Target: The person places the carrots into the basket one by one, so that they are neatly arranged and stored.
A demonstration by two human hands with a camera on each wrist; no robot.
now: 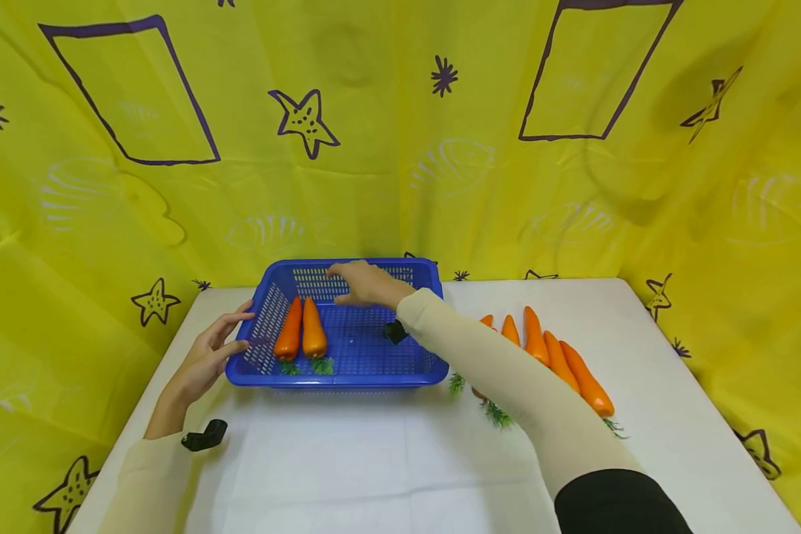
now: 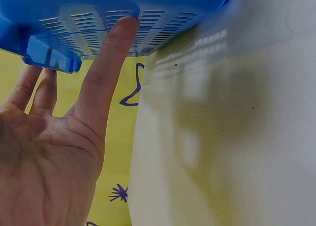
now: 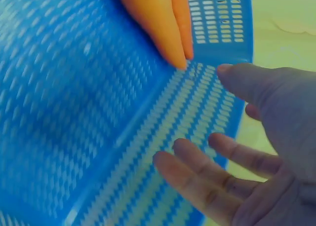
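Observation:
A blue plastic basket (image 1: 347,380) with slotted walls stands on the white table. Two orange carrots (image 1: 314,334) with green tops lie side by side in its left part, tips toward the back. My left hand (image 1: 207,356) is at the basket's left end, its thumb and fingers extended along the rim. In the left wrist view, the thumb (image 2: 106,63) lies against the slotted wall. Over the rear of the basket, my right hand (image 1: 367,284) has its fingers spread with nothing between them. The right wrist view shows its fingertips (image 3: 168,162) near the slotted back wall.
Several more carrots (image 1: 584,378) lie on the white table (image 1: 674,415) right of the basket, partly hidden behind my right sleeve (image 1: 507,363). A yellow patterned curtain (image 1: 374,200) hangs behind the table and along its sides.

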